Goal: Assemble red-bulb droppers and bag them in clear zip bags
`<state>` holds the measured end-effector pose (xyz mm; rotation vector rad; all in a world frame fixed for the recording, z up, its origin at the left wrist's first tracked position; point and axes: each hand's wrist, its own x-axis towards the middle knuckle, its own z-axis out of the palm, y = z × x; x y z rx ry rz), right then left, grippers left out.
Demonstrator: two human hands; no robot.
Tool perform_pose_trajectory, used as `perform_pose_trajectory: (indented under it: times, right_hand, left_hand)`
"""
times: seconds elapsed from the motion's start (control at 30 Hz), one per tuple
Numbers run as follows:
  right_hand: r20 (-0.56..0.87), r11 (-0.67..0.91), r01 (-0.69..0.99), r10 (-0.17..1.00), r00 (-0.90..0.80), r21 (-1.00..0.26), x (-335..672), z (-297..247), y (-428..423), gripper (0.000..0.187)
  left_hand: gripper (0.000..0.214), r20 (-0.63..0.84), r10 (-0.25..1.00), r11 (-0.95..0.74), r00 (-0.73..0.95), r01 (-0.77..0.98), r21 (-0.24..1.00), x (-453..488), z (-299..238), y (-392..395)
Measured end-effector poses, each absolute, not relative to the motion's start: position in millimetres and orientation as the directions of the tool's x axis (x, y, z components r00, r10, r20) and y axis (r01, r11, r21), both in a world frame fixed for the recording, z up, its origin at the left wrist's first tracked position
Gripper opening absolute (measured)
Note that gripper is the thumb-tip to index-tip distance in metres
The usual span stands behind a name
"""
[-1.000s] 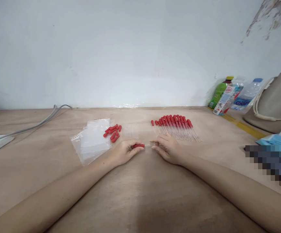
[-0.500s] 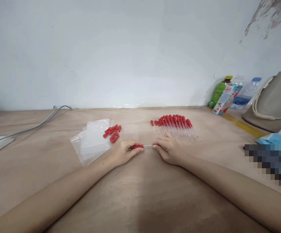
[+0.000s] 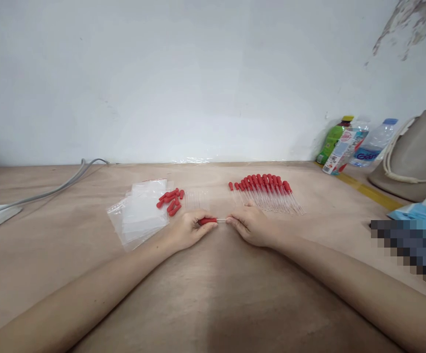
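Observation:
Between thumb and fingers, my left hand [image 3: 190,229] pinches a red rubber dropper bulb [image 3: 207,221]. A thin clear glass tube [image 3: 221,220] runs from the bulb's open end to my right hand [image 3: 250,225], whose fingertips are closed on it. The tube's far end is hidden in that hand. Behind my left hand lie several loose red bulbs [image 3: 171,200], partly on clear plastic bags [image 3: 143,208]. Several bare glass tubes [image 3: 197,200] lie beside them. Droppers with red bulbs [image 3: 266,184] are lined up in a row behind my right hand.
At the back right, bottles [image 3: 332,139] stand by the wall near a beige bag [image 3: 417,152]. A blue packet [image 3: 419,213] and a pixelated dark object [image 3: 412,250] lie at the right. A grey cable [image 3: 62,187] crosses the left side of the wooden table [image 3: 183,304].
My right hand has shifted slightly left along the tube, so less of it shows between the hands. My left hand has stayed almost still on the bulb.

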<state>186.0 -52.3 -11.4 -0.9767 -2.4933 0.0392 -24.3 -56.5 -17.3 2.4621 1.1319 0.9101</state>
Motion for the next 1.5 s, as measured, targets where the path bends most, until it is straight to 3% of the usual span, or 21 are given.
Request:
perform_pose_trajectory:
  times: [0.17,0.23,0.33,0.43,0.53,0.8,1.07,1.2,1.33,1.5]
  right_hand:
    - [0.394,0.747,0.662,0.629,-0.67,-0.066,196.1,7.9,-56.1,0.021]
    - [0.402,0.635,0.764,0.734,-0.548,-0.117,201.4,13.2,-50.7,0.024]
    - [0.364,0.357,0.904,0.895,-0.259,-0.234,206.0,17.6,-32.4,0.03]
    - [0.324,0.146,0.952,0.944,-0.053,-0.27,203.4,15.8,-9.4,0.031]
    - [0.313,0.066,0.968,0.95,0.014,-0.244,196.6,8.6,8.5,0.03]
    - [0.279,0.02,0.988,0.96,0.023,-0.15,197.3,-4.0,18.5,0.032]
    - [0.331,0.211,0.955,0.934,-0.134,-0.209,159.2,2.9,1.4,0.031]
    - [0.217,0.211,0.944,0.964,-0.157,-0.255,129.2,3.9,1.4,0.031]
    - [0.113,0.149,0.949,0.986,-0.121,-0.279,113.1,6.1,9.0,0.032]
    - [0.059,0.111,0.95,0.993,-0.098,-0.291,103.3,9.4,13.9,0.03]
  left_hand:
    - [0.033,0.539,0.733,-0.659,0.416,0.63,0.41,-24.3,-17.5,-55.9]
    - [0.043,0.556,0.743,-0.631,0.372,0.666,0.398,-24.0,-16.4,-56.4]
    - [0.04,0.509,0.755,-0.627,0.414,0.685,0.372,-23.1,-14.2,-57.9]
    - [0.03,0.451,0.755,-0.643,0.476,0.675,0.363,-22.7,-13.4,-58.9]
    - [0.021,0.442,0.749,-0.653,0.495,0.664,0.364,-23.5,-14.7,-58.3]
    - [0.013,0.46,0.711,-0.691,0.532,0.649,0.319,-25.5,-14.9,-56.4]
    - [0.018,0.566,0.748,-0.587,0.347,0.745,0.318,-21.0,-13.9,-53.8]
    - [0.013,0.528,0.805,-0.431,0.271,0.879,0.206,-38.4,2.5,-41.9]
    - [0.009,0.349,0.898,-0.309,0.269,0.949,0.065,-67.0,20.1,-26.7]
    - [0.012,0.268,0.92,-0.277,0.285,0.958,-0.069,-78.2,20.4,-22.7]
